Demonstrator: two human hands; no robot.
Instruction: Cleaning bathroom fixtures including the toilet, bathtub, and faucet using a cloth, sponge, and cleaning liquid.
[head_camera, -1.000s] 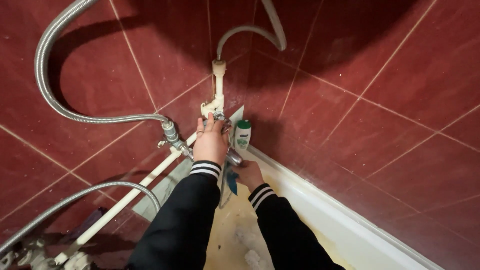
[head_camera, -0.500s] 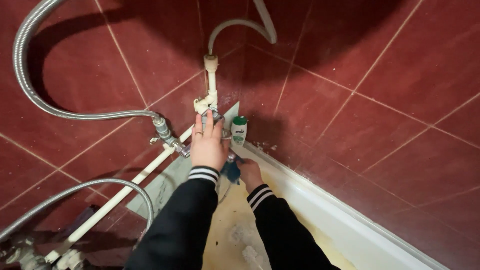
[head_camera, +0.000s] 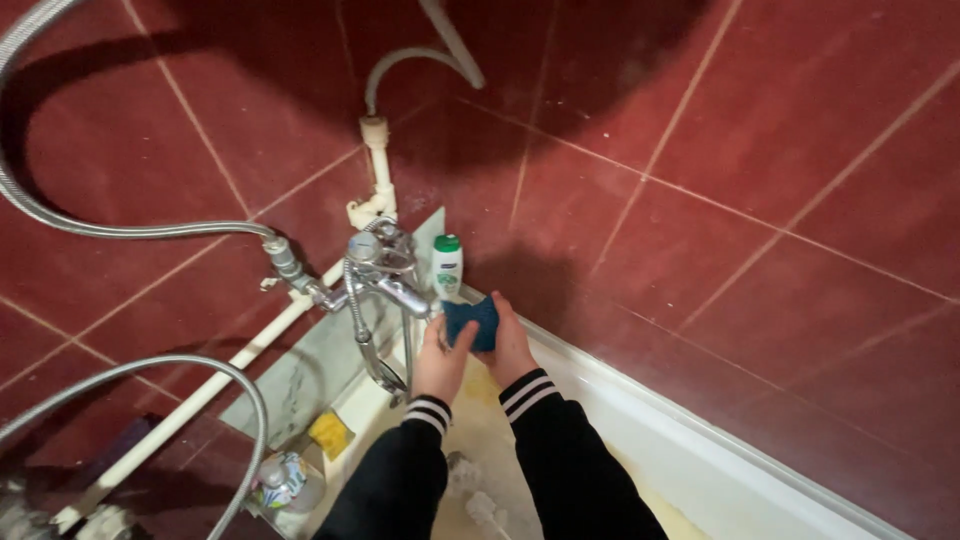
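Red tiles (head_camera: 760, 130) cover the walls on both sides of the corner, and below them runs the white tub rim (head_camera: 640, 420) with the yellowed tub floor under my arms. Both my hands are up in that corner. My right hand (head_camera: 512, 345) is wrapped around a blue sponge (head_camera: 472, 322), fingers behind it, pressing it just beside the end of the chrome tap (head_camera: 385, 270). My left hand (head_camera: 440, 360) is closed in a pinch on the sponge's lower left corner, thumb on the front of it. So the sponge sits between my two hands, right under the tap spout and just in front of a white bottle (head_camera: 447, 265) with a green cap that stands on the rim in the corner.

Above the tap a white pipe (head_camera: 378, 165) climbs the wall. A metal hose (head_camera: 120, 228) swings in from the left to the tap, and another loops lower down on the left. A long white pipe slants down along the wall to the left. On the ledge lies a yellow sponge (head_camera: 330, 434), and near it a small colourful container (head_camera: 280, 480).
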